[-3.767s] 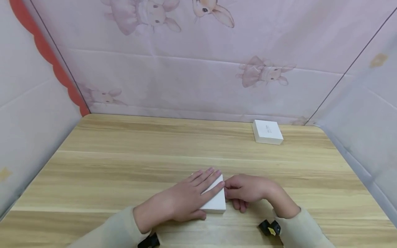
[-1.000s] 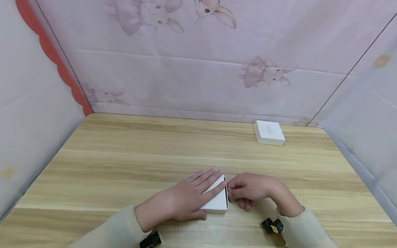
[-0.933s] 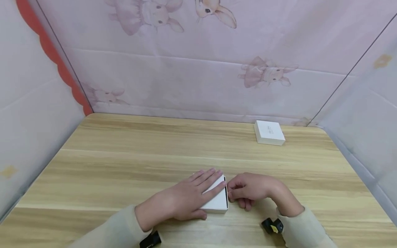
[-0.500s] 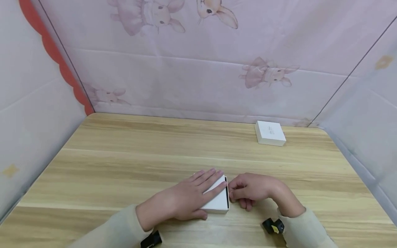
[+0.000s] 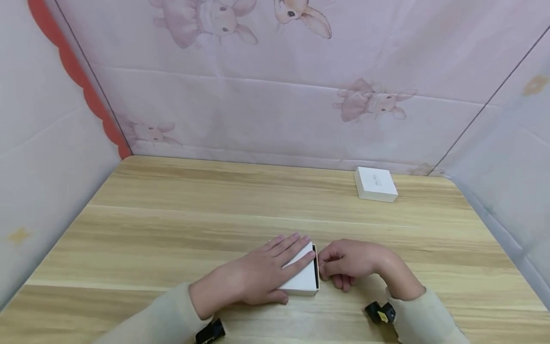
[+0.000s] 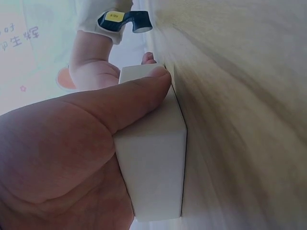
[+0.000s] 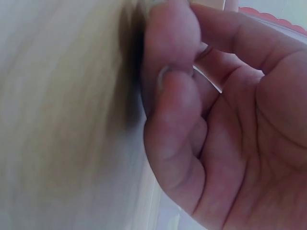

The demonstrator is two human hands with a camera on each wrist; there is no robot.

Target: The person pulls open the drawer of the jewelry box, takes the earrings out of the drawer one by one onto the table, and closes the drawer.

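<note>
The white box point(image 5: 301, 281) lies on the table point(image 5: 193, 215) under the left hand point(image 5: 262, 274), fingers straight, while its right end point(image 5: 318, 282), seemingly pinched by the right hand point(image 5: 350, 260), is only slightly drawn out, most probably being left inside.

Your head cam looks forward and down from above, far enough back to fit your left hand point(image 5: 262, 277), right hand point(image 5: 356, 260), the pale wood-grain table point(image 5: 193, 229) and pink rabbit-print fabric backdrop point(image 5: 266, 119). Left-wrist cam sits close, tilted sideways, on the white rectangular box point(image 6: 156, 172), facing your right arm point(image 6: 91, 52); head shares both. Right-wrist cam is tightest on your right hand, facing the red scalloped trim point(image 5: 70, 62) head also catches.
</note>
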